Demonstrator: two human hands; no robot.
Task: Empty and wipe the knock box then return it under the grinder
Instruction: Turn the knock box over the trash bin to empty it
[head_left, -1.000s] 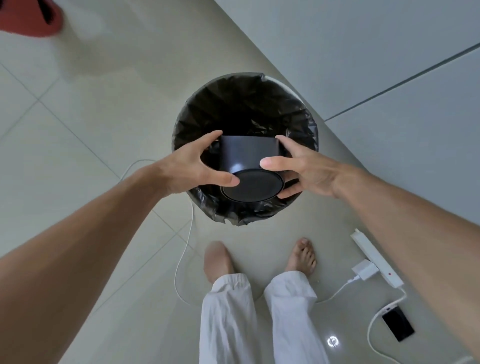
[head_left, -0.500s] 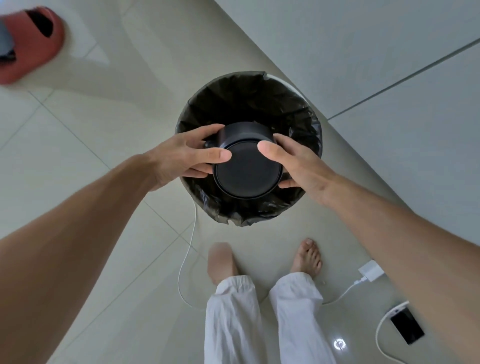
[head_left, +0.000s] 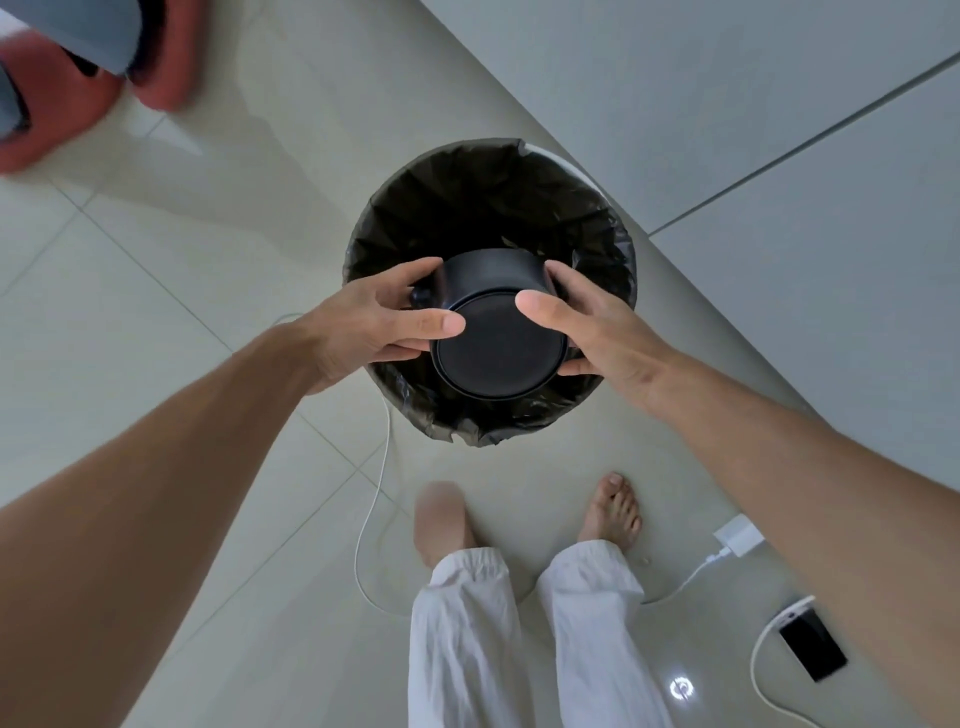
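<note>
The black round knock box (head_left: 496, 343) is turned upside down, its flat base facing me, over the open mouth of a bin lined with a black bag (head_left: 597, 244). My left hand (head_left: 371, 325) grips its left side, thumb across the base rim. My right hand (head_left: 597, 332) holds the right side, thumb also on the base. The inside of the knock box is hidden.
The bin stands on a pale tiled floor against a grey cabinet front (head_left: 727, 104). A white cable (head_left: 371, 509) runs past my bare feet (head_left: 613, 506). A charger (head_left: 737, 535) and a phone (head_left: 810, 644) lie at the lower right. Red slippers (head_left: 62, 109) sit at the top left.
The knock box has tipped from lying on its side to nearly fully inverted over the bin. Both hands stayed on it. The view has shifted down slightly.
</note>
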